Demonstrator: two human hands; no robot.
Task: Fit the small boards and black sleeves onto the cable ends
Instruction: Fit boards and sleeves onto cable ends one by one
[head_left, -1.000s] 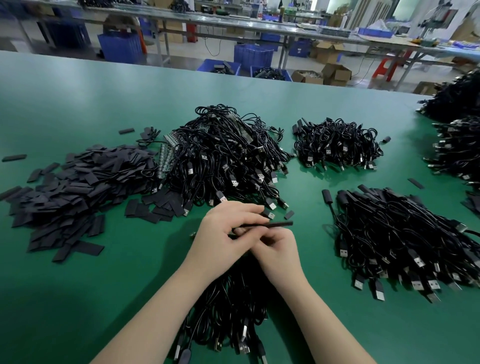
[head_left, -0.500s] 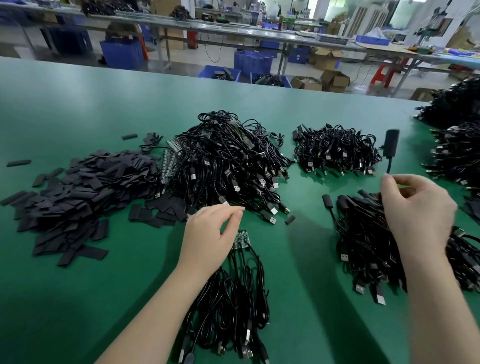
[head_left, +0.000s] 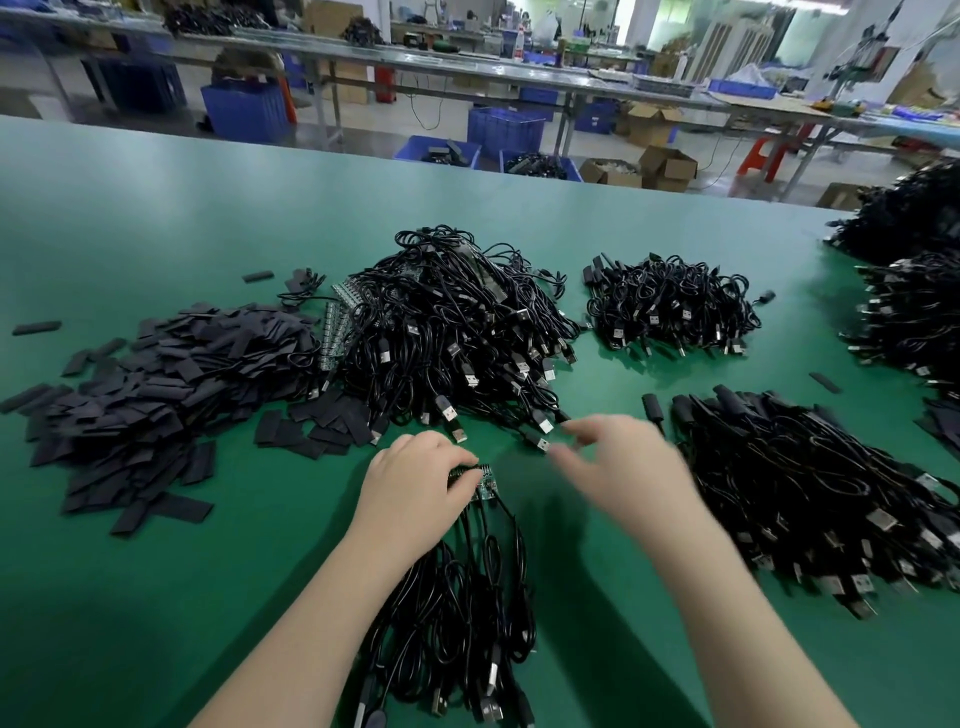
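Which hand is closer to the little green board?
Left. The left hand touches the little green board; the right hand hovers, blurred, to its right.

Right hand (head_left: 618, 467) motion-blurred, its grasp unreadable. Left hand (head_left: 415, 483) covers part of the small boards (head_left: 485, 486). Cable bundle (head_left: 467, 623) at the table's near edge is cropped by the frame's bottom.
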